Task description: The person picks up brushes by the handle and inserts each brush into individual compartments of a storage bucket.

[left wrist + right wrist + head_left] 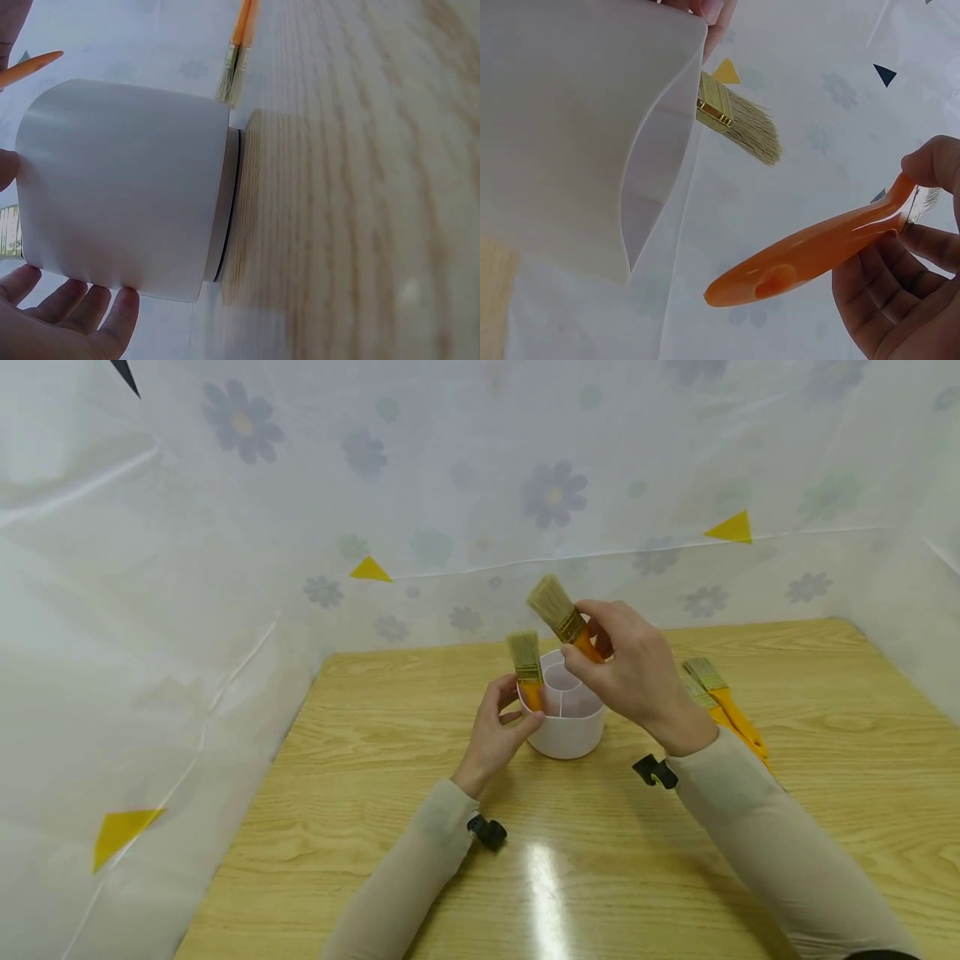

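Note:
A white round holder [566, 739] with inner dividers stands on the table. My left hand [498, 727] grips its left side, the thumb at the front rim and the fingers against the wall [127, 195]. One paintbrush [527, 670] stands in the left compartment, bristles up; its lower handle is hidden. Above the holder's right side, my right hand [633, 664] pinches a second paintbrush [562, 614] near the ferrule. That brush tilts, bristles up and to the left, and its orange handle [802, 251] points down toward the holder's opening, apart from it.
More paintbrushes [731, 710] with orange handles lie on the wooden table [360, 827] to the right, partly behind the right forearm. A pale flowered sheet [465, 485] with yellow triangles hangs behind and beside the table. Dark clips [487, 832] sit at both wrists.

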The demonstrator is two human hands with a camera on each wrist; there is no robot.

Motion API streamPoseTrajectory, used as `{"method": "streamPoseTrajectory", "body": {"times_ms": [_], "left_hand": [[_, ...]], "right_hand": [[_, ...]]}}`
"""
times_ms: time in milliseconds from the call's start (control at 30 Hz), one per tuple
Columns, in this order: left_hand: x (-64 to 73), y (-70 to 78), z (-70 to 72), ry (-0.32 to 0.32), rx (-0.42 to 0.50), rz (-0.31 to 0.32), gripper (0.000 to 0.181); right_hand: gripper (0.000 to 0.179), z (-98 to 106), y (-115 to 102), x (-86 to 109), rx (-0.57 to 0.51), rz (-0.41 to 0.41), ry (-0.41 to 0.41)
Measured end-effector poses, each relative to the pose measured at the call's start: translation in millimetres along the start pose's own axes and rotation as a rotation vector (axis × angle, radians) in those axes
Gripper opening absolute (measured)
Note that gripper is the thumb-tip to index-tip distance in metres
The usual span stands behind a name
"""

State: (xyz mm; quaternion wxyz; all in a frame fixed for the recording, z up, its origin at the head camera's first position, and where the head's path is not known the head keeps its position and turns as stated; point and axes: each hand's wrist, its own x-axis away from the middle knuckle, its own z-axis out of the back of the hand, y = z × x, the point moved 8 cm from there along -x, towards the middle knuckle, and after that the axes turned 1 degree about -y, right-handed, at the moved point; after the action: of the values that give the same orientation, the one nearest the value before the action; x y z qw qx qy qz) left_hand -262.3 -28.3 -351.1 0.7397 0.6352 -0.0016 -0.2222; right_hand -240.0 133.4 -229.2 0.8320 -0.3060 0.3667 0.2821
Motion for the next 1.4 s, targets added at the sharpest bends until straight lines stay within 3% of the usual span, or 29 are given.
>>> {"method": "streamPoseTrajectory", "body": {"times_ms": [400, 1400], "left_hand": [[0.1, 0.3, 0.2, 0.007, 0.012, -0.002, 0.061], [1.0, 0.8, -0.4, 0.010, 0.004, 0.005, 0.061]], "right_hand": [[0.042, -0.1, -1.4, -6.8, -0.054, 0.005, 0.042], [0.045, -10.5, 5.6, -5.0, -0.168, -0.047, 0.007]]}}
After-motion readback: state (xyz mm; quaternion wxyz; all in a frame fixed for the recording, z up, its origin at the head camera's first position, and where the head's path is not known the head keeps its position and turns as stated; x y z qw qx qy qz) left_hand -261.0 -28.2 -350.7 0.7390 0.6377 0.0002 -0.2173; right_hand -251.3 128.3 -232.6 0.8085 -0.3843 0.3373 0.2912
